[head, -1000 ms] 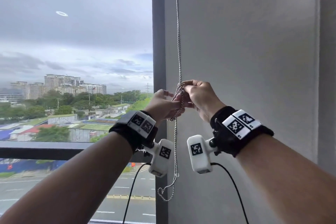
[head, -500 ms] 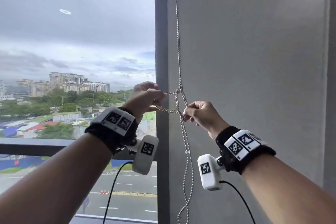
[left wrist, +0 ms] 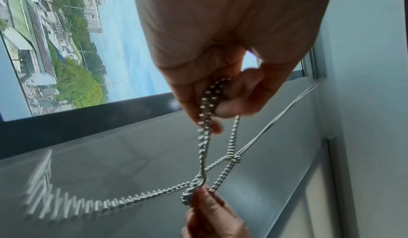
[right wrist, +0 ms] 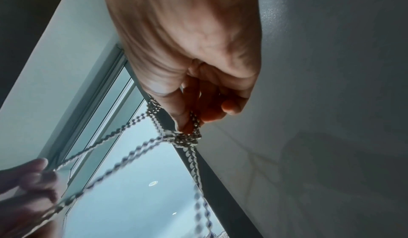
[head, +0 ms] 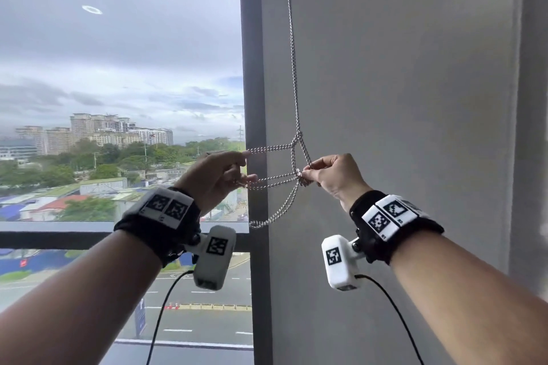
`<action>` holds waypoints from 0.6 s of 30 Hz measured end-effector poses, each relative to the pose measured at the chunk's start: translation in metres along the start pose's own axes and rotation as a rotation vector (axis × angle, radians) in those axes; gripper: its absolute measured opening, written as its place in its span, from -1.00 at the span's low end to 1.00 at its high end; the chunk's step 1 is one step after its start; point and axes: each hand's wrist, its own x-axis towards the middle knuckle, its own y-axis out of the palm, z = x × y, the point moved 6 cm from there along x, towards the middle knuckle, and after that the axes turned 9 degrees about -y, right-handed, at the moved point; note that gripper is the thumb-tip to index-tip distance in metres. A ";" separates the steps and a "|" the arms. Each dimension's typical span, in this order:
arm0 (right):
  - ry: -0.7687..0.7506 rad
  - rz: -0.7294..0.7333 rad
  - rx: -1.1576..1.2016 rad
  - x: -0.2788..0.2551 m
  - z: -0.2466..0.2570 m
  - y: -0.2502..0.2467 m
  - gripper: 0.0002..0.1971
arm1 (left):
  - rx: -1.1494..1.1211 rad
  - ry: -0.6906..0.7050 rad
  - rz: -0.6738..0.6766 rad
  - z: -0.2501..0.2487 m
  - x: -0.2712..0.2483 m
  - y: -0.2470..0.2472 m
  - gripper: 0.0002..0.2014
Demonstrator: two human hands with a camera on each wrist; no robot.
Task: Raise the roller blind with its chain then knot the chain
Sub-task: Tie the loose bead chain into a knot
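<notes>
A silver bead chain (head: 293, 62) hangs down the grey wall beside the window frame. At chest height it splits into a loose, open knot. My left hand (head: 219, 175) pinches strands of the chain (left wrist: 207, 109) and holds them out to the left, over the window frame. My right hand (head: 332, 175) pinches the crossing of the chain (right wrist: 187, 137) against the wall side. Two strands run nearly level between my hands. A slack loop (head: 261, 222) of chain swings below them. The blind itself is out of sight above.
A dark vertical window frame (head: 252, 68) stands just left of the chain, with glass and a city view beyond. A plain grey wall (head: 415, 98) fills the right side. A horizontal rail (head: 59, 231) crosses the window below my left wrist.
My hands, close together at the chain a second ago, have drawn apart sideways. The bunched chain has opened into a stretched loop, and the hanging tail has risen into a short swinging loop.
</notes>
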 end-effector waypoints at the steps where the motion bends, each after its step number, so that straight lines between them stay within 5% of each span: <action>1: 0.008 -0.005 0.000 0.000 -0.001 -0.001 -0.90 | -0.018 -0.001 0.011 0.003 -0.002 0.001 -0.82; 8: 0.005 -0.030 -0.040 -0.004 0.005 -0.001 -0.86 | 0.646 -0.161 -0.059 0.042 -0.005 -0.003 -0.80; 14: -0.029 -0.069 -0.187 -0.002 0.012 -0.006 -0.91 | 0.733 -0.457 0.118 0.072 -0.009 -0.004 -0.66; 18: 0.014 -0.025 -0.147 -0.006 0.005 0.004 -0.84 | 0.365 -0.342 0.119 0.075 -0.003 0.003 -0.85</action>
